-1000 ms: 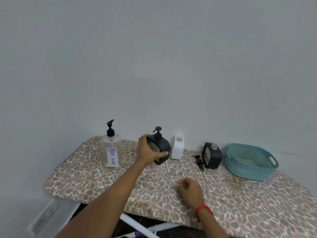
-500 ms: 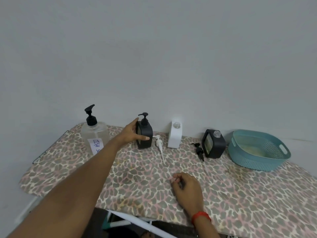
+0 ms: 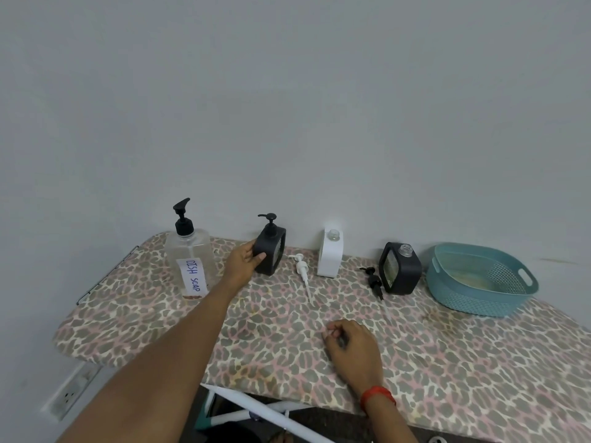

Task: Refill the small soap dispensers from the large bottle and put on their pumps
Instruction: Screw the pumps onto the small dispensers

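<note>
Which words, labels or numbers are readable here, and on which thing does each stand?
"DISH SOAP": handwritten on the white label of the large clear bottle.
Front panel of the right black dispenser: too blurred to read.
No other text shows.

black dispenser (image 3: 270,247) isn't tipped up beside the white dispenser (image 3: 331,254) anymore, it's standing further left now, so the white pump (image 3: 302,270) it was hiding is in view. left hand (image 3: 243,262) goes from a full wrap to just holding its left side
</note>
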